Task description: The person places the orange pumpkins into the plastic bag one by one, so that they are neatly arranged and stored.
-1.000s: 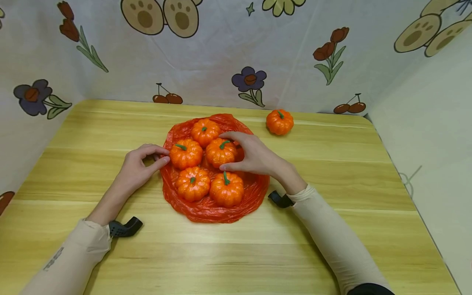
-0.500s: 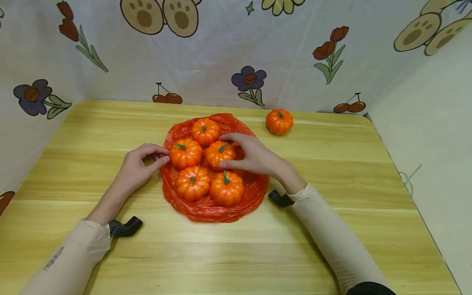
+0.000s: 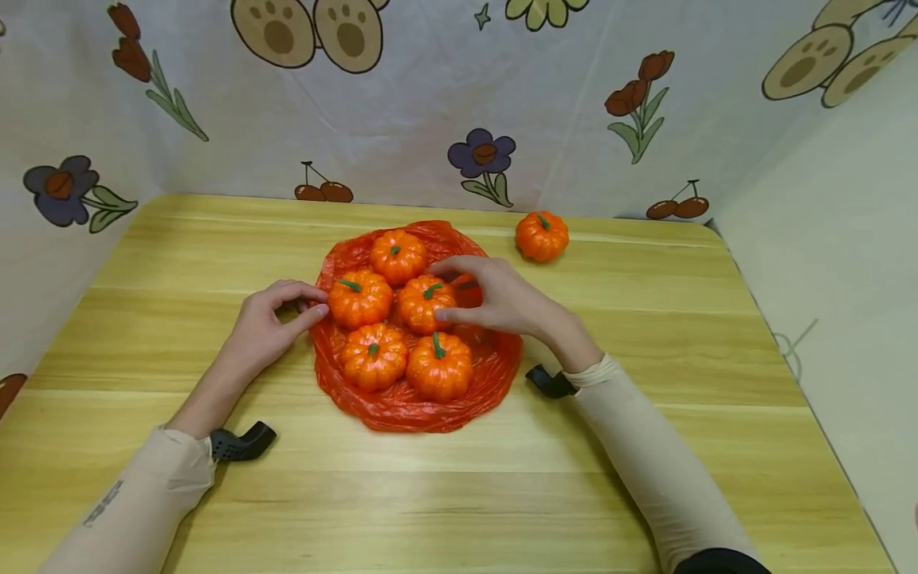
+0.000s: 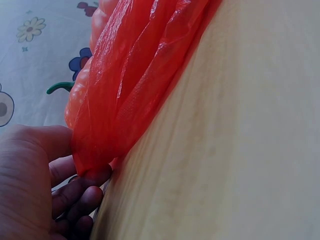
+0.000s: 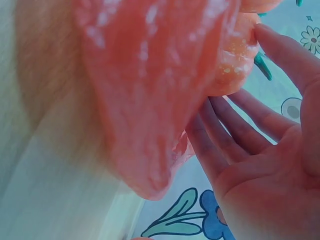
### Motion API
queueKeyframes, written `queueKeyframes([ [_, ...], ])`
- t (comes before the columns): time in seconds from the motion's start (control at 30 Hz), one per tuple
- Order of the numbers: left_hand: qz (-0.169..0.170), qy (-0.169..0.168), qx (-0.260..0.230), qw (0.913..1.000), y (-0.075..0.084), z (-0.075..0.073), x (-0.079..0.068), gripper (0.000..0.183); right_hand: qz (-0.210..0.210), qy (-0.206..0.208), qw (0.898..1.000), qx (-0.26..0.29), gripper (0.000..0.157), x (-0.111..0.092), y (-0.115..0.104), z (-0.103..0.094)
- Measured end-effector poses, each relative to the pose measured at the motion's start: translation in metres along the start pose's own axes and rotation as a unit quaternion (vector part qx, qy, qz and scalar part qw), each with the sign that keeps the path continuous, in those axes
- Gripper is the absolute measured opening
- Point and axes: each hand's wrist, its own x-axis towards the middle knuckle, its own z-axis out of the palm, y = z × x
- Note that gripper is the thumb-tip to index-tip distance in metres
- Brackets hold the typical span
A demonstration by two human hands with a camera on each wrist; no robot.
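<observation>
Small orange pumpkins with green stems sit in a red plastic bag (image 3: 416, 418) whose rim is rolled out around them. My left hand (image 3: 268, 323) pinches the bag's left rim between thumb and fingers; the left wrist view shows the thin red plastic (image 4: 107, 115) caught there. My right hand (image 3: 498, 295) reaches over the bag's right side, fingers spread and nearly straight beside the middle-right pumpkin (image 3: 423, 304). Its thumb tip lies at that pumpkin's near side, seemingly touching it. Other pumpkins (image 3: 360, 298) lie close around it in the bag.
One more pumpkin (image 3: 541, 237) stands outside the bag near the back edge of the wooden table (image 3: 645, 335). Behind the table hangs a printed cloth (image 3: 402, 104) with flowers and cherries. Dark wrist mounts (image 3: 244, 442) stick out under both sleeves.
The middle-right pumpkin has shifted slightly toward me and left. My right hand has loosened around it and drawn a little to the right. The left hand stays at the rim.
</observation>
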Motion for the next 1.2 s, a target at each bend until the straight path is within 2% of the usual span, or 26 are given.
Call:
queueKeyframes([
  [0.17, 0.001, 0.003, -0.003, 1.0, -0.001, 0.0, -0.001, 0.016, -0.005, 0.0, 1.0, -0.004, 0.06, 0.001, 0.0, 0.0],
  [0.37, -0.001, 0.003, -0.003, 1.0, -0.001, 0.0, -0.001, 0.016, 0.007, 0.013, 1.0, 0.02, 0.069, -0.004, 0.002, -0.011],
  [0.63, -0.004, 0.0, -0.004, 1.0, -0.001, 0.002, 0.0, 0.016, 0.01, 0.082, 0.996, 0.041, 0.062, -0.013, 0.015, -0.033],
  [0.77, -0.004, -0.001, -0.003, 1.0, -0.001, 0.002, 0.0, 0.016, 0.018, 0.142, 0.99, -0.003, 0.058, -0.017, 0.024, -0.039],
  [0.9, -0.002, 0.001, -0.004, 1.0, -0.001, 0.002, -0.001, 0.016, 0.021, 0.179, 0.981, -0.064, 0.059, -0.018, 0.033, -0.043],
  [1.03, 0.0, 0.004, -0.004, 1.0, 0.0, 0.001, -0.001, 0.015, 0.036, 0.203, 0.976, -0.075, 0.061, -0.02, 0.039, -0.047],
  [1.2, 0.003, 0.004, -0.007, 1.0, 0.0, 0.001, 0.0, 0.015, 0.056, 0.235, 0.969, -0.06, 0.062, -0.025, 0.046, -0.056],
])
